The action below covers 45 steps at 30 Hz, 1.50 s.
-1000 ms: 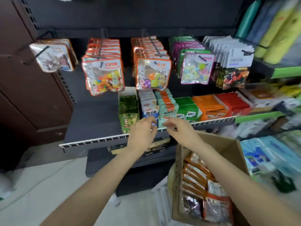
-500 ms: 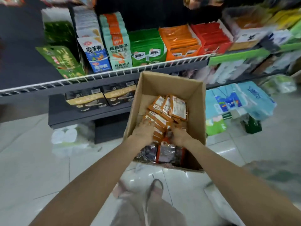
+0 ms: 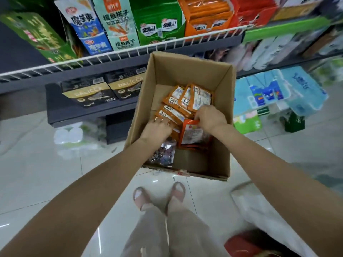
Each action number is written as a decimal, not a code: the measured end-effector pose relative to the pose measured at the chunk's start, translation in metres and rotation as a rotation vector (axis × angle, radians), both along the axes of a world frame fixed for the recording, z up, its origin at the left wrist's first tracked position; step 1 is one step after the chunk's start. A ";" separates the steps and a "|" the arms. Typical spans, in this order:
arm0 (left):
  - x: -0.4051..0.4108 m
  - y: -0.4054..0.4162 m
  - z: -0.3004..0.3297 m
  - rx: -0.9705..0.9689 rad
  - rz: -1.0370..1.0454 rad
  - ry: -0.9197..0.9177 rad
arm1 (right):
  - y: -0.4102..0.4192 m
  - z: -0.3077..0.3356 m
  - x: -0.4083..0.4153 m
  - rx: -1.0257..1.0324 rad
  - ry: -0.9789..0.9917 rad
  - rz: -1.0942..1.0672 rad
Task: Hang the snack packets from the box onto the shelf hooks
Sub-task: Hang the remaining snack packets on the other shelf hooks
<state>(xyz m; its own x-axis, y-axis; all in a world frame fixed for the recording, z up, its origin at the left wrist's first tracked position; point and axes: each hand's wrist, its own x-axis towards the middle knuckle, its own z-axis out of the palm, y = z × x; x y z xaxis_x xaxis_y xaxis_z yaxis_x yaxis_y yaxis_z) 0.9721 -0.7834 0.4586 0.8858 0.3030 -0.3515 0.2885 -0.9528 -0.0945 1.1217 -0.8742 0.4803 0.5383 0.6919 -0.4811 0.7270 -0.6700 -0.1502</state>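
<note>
cardboard box (image 3: pixel 187 71), orange snack packets (image 3: pixel 178 106) inside

A small grocery shop: a wire-fronted shelf (image 3: pixel 118 52) packed with rows of boxed snacks (image 3: pixel 157 25), tissue packs (image 3: pixel 274 91) stacked below, over a glossy tiled floor (image 3: pixel 37 173)

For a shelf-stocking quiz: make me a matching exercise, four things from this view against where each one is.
Things:
1. left hand
2. right hand
3. cardboard box
4. slippers

Places:
A. on the floor below the wire-edged shelf
B. gripping the top of an orange packet
C. on the tiles nearest the camera
D. resting on the packets at the box's left side

Pairs: 1-D, 2-B, 3-A, 4-C
</note>
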 end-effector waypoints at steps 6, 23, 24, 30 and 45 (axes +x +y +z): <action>0.009 0.023 0.036 -0.229 0.331 -0.183 | 0.002 0.034 0.007 0.179 -0.157 0.097; 0.014 0.095 0.176 -0.503 0.646 -0.739 | 0.052 0.155 0.015 0.493 -0.111 0.239; 0.010 0.098 0.185 -0.475 0.653 -0.787 | 0.057 0.163 0.013 0.536 -0.141 0.248; -0.034 0.134 0.235 -0.207 0.667 -0.905 | 0.100 0.219 -0.020 0.893 -0.043 0.150; -0.225 0.265 0.322 0.015 0.779 -1.131 | 0.271 0.283 -0.186 1.255 0.235 0.165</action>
